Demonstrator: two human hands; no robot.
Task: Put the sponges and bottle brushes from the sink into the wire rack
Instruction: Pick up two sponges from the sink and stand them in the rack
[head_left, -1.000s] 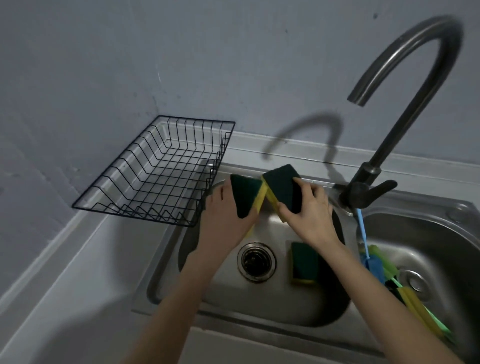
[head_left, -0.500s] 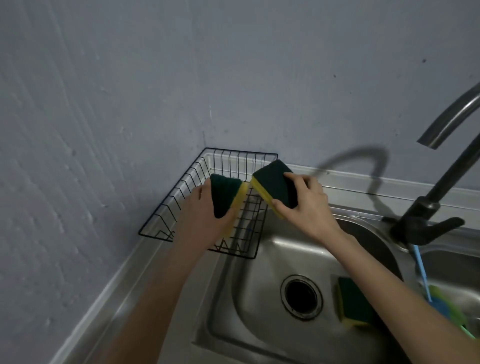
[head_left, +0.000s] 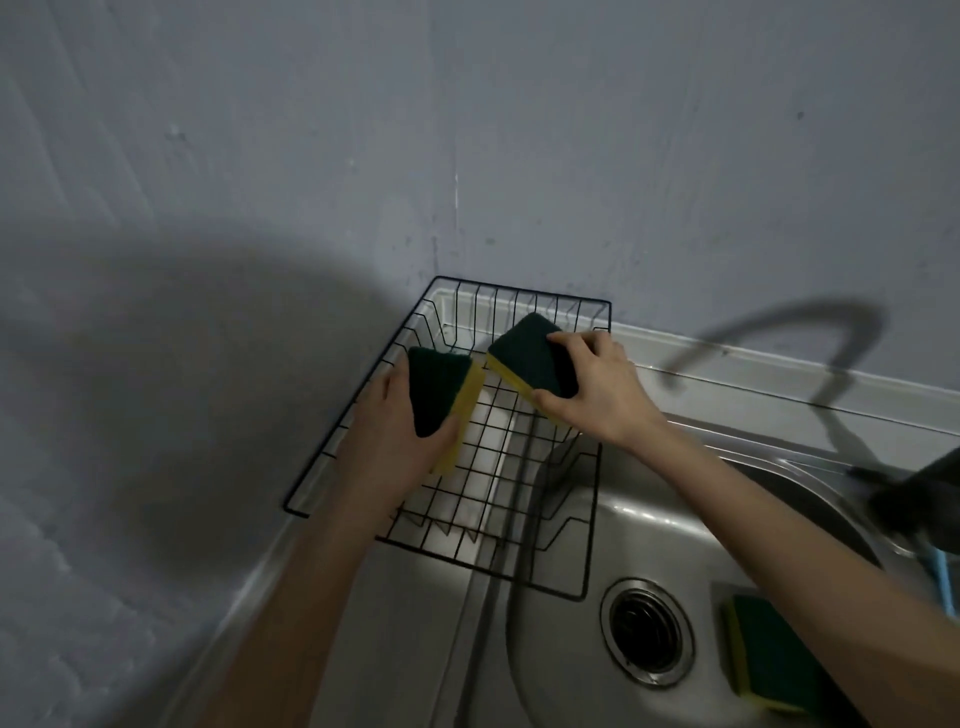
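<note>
Both hands hover over the black wire rack (head_left: 592, 551) in the wall corner. My left hand (head_left: 387, 441) grips a green-and-yellow sponge (head_left: 439, 392), held tilted above the rack's left half. My right hand (head_left: 597, 397) grips a second green-and-yellow sponge (head_left: 524, 358) over the rack's back right part. A third sponge (head_left: 769, 657) lies in the steel sink (head_left: 566, 623) to the right of the drain. A blue brush handle (head_left: 945, 577) shows at the right edge, mostly cut off.
The drain strainer (head_left: 647, 631) sits in the sink floor. A dark tap base (head_left: 914, 493) stands at the right edge. Grey walls meet in a corner right behind the rack. A steel counter strip (head_left: 395, 623) runs along the sink's left side.
Both hands have carried their sponges left from above the sink to over the wire rack. My view has swung left and down, so the tap has mostly left the frame.
</note>
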